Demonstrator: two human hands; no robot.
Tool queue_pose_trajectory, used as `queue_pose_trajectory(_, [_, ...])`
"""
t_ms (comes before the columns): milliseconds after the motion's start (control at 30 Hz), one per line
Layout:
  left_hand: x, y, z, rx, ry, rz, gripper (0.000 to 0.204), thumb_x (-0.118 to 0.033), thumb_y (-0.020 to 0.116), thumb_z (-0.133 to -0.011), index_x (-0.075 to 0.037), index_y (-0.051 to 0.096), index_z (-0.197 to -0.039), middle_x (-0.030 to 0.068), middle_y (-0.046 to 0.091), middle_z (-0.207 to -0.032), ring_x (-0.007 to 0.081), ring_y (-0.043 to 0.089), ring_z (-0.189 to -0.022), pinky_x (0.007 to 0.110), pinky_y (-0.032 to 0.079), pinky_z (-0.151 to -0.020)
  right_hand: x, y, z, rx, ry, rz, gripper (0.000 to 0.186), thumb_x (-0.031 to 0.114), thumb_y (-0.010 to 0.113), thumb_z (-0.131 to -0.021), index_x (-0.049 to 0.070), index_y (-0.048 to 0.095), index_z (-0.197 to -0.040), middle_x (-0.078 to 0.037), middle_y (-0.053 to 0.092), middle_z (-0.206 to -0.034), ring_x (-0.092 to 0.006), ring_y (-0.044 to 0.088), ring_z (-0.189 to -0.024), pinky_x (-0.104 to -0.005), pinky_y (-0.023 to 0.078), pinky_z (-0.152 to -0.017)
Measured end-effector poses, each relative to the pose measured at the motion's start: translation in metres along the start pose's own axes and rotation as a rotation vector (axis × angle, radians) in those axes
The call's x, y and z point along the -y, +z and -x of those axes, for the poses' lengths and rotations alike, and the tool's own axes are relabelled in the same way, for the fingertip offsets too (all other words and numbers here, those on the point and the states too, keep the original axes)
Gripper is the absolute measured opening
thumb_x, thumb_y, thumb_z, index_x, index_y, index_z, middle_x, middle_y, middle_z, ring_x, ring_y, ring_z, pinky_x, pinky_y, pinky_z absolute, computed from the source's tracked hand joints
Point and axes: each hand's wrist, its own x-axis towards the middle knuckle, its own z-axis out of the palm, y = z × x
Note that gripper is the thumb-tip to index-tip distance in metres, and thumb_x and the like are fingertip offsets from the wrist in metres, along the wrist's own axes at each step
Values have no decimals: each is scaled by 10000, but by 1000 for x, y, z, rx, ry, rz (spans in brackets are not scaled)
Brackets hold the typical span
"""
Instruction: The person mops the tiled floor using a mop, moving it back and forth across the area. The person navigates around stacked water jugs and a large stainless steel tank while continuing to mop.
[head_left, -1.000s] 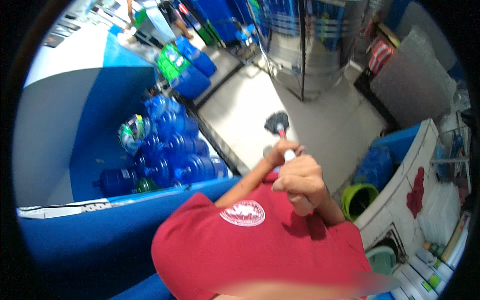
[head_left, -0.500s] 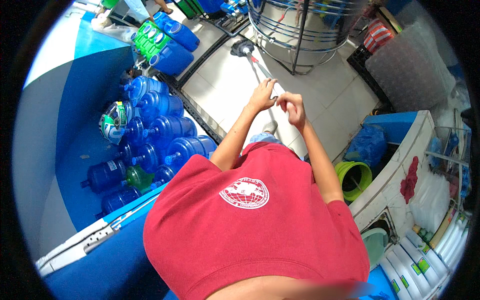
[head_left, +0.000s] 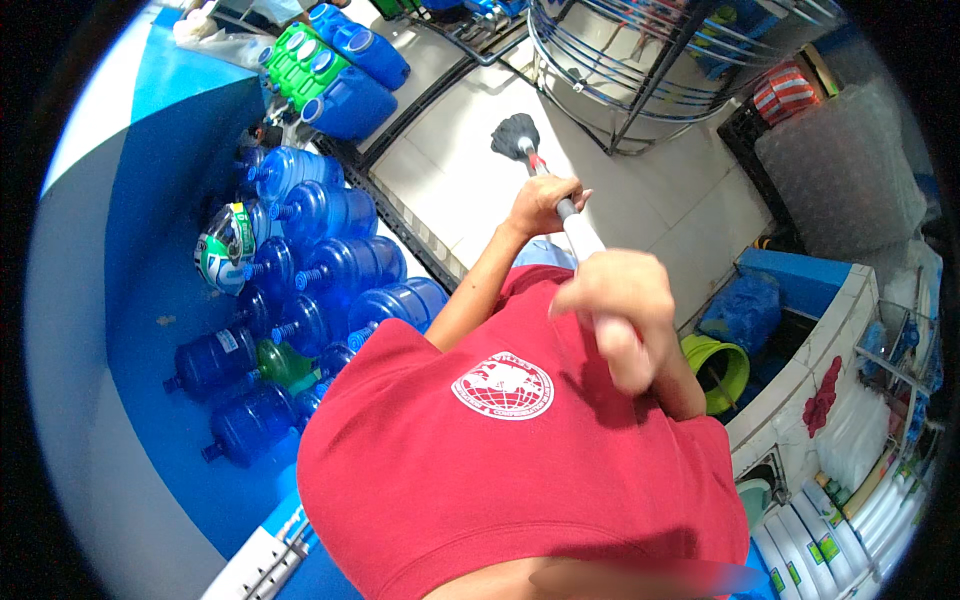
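A mop (head_left: 516, 137) with a dark stringy head, a red collar and a grey and white handle slants from the tiled floor up toward my chest. My left hand (head_left: 548, 204) is closed round the lower part of the handle, just above the red collar. Higher up, close in front of my red shirt, my right hand (head_left: 625, 305) grips the upper end of the white handle. That hand hides the handle's top. Whether the mop head touches the floor I cannot tell.
Several blue water jugs (head_left: 350, 262) lie stacked at the left beside a helmet (head_left: 226, 248). Blue and green containers (head_left: 345, 105) stand behind them. A round metal rack (head_left: 640, 70) is at the back. At the right are a yellow-green bucket (head_left: 735, 375) and a tiled counter (head_left: 800, 350).
My right hand has risen toward my chest with the handle's upper end. The mop head has come nearer and to the right, and my left hand now wraps the handle lower down.
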Motion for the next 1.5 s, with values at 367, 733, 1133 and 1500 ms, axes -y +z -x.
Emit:
queue_pose_trajectory(367, [117, 31, 18, -86, -223, -30, 218, -155, 685, -820, -68, 507, -728, 132, 525, -631, 318, 564, -604, 409, 443, -542, -110, 19, 15, 169, -82, 107, 292, 82, 526, -536, 15, 610, -808, -100, 522, -588, -291, 543, -540, -393, 446, -534])
queue_pose_trajectory(733, [134, 5, 51, 134, -201, -239, 229, -264, 701, -814, -91, 592, -919, 91, 633, -1079, 313, 572, -1096, 425, 445, -899, -130, 48, 53, 237, 6, 232, 240, 52, 500, -518, 43, 577, -745, -114, 541, -650, -326, 539, -637, -417, 436, -610])
queue_pose_trajectory(1133, [-113, 115, 38, 592, -79, 242, 308, -289, 672, -847, -34, 635, -678, 140, 585, -624, 326, 581, -595, 408, 453, -581, 91, -86, 174, -131, 121, -32, 318, 150, 478, -550, -32, 659, -737, -84, 487, -509, -237, 470, -423, -343, 391, -462])
queue_pose_trajectory(1500, [-297, 219, 83, 835, 12, 458, 311, -314, 645, -807, -61, 584, -636, 154, 606, -662, 369, 601, -668, 466, 454, -614, 222, -111, 289, 61, -228, 111, 174, 114, 625, -653, -19, 628, -765, 35, 359, -526, -91, 390, -413, -243, 329, -384])
